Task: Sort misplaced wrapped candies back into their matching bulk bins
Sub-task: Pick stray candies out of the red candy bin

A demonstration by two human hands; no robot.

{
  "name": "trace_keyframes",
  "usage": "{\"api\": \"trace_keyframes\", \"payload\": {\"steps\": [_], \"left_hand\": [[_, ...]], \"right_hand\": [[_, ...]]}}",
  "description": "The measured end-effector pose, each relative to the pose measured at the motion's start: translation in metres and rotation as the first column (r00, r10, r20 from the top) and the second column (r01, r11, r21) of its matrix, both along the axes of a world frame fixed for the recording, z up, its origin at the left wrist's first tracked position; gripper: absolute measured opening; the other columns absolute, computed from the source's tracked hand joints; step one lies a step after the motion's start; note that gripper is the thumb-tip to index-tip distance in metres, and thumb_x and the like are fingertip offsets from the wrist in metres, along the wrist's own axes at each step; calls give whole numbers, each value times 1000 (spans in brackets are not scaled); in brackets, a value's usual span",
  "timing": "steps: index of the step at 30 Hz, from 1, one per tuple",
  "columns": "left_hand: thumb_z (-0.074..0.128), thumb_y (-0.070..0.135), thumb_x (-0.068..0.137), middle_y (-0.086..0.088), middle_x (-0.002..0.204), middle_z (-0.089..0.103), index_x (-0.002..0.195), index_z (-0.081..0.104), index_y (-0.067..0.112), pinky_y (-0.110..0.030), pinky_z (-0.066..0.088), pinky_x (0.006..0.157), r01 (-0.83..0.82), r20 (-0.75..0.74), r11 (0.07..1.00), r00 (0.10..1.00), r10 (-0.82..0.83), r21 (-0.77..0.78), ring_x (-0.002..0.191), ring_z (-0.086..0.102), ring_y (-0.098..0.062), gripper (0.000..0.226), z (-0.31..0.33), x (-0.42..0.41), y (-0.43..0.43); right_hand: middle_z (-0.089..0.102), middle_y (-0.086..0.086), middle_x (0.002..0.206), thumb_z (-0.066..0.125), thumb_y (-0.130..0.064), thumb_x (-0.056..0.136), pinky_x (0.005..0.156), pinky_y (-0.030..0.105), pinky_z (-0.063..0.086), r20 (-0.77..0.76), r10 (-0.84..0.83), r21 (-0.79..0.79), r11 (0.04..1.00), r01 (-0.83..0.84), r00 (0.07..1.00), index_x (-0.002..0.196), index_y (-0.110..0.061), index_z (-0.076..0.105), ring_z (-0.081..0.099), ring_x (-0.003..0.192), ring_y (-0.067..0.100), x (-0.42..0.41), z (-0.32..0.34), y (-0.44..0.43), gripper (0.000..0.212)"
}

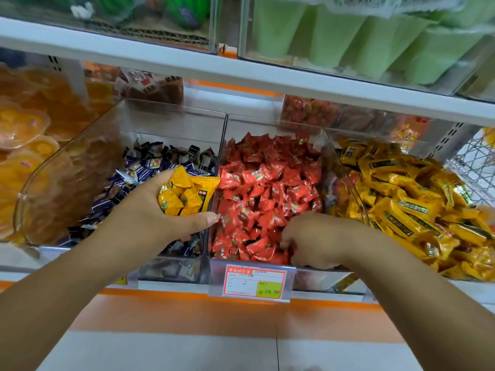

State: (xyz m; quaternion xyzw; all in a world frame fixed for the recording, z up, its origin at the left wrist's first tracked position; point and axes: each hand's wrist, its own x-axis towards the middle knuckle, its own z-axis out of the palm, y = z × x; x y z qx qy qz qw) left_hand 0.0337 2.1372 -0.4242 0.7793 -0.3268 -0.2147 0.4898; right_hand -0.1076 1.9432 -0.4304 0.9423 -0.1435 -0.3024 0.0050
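**Left hand full of yellow, right hand down in the red bin**

The left hand (150, 210) was cupped palm-up, fingers and thumb curled round a clutch of yellow candies (184, 194). It hung over the purple bin (174, 121), close to the clear wall dividing that bin from the red bin (267, 127). One yellow wrapper stuck out over that wall.

The right hand (316, 236) was in the front of the red bin, knuckles up and fingers bent down among the red candies (267, 183). The fingertips were buried in the wrappers, so whether they had hold of anything could not be told.

Three clear bins stood side by side on the shelf. The purple bin on the left held purple candies (150, 162), and the red one was in the middle. The yellow bin (332, 145) on the right was heaped with yellow bars (401, 199). A few red pieces showed through the yellow bin's near wall.

A price tag (254, 282) was fixed to the front of the red bin. To the far left lay orange jelly cups (26, 129). Green cups (375, 44) filled a case on the upper shelf (187, 62).
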Motion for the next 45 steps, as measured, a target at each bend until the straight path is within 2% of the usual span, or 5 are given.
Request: {"api": "trace_keyframes", "payload": {"steps": [11, 19, 29, 34, 45], "left_hand": [[78, 29, 71, 49, 53, 47, 85, 40, 47, 4, 36, 48, 25, -10, 1000, 1000, -25, -9, 55, 50, 26, 44, 11, -10, 5], [78, 31, 71, 50, 52, 45, 90, 37, 50, 1, 39, 49, 25, -6, 1000, 1000, -25, -1, 53, 50, 25, 49, 13, -11, 7], [78, 31, 72, 50, 50, 43, 149, 26, 29, 6, 33, 48, -8, 0, 999, 1000, 8, 40, 50, 44, 30, 92, 11, -11, 4], [78, 32, 72, 33, 64, 51, 147, 30, 31, 3, 36, 48, -35, 6, 999, 999, 35, 19, 50, 46, 28, 89, 3, -7, 6], [82, 27, 72, 24, 83, 54, 130, 51, 31, -4, 38, 61, 39, 52, 999, 998, -40, 26, 69, 54, 13, 66, -11, 9, 6]], "right_hand": [[63, -13, 87, 64, -18, 87, 61, 12, 41, 209, -235, 279, 945, 172, 949, 94, -18, 68, 56, 79, 5, -8, 6, -3, 8], [71, -4, 88, 71, -7, 81, 76, 30, 52, 224, -403, 458, 848, 269, 887, 88, -22, 65, 64, 79, 11, -9, 16, 0, 18], [73, 7, 88, 68, -6, 87, 72, 26, 58, 463, -797, 814, 556, 171, 388, 96, -18, 69, 71, 73, 18, -7, 31, -7, 15], [67, -10, 115, 67, -21, 86, 91, 29, 50, 104, -233, 260, 945, 199, 967, 114, -32, 67, 61, 101, 10, -14, 23, -5, 30], [60, -13, 89, 71, -16, 82, 65, 21, 45, 168, -192, 283, 949, 139, 967, 102, -21, 67, 54, 79, 6, -4, 3, -5, 21]]}}
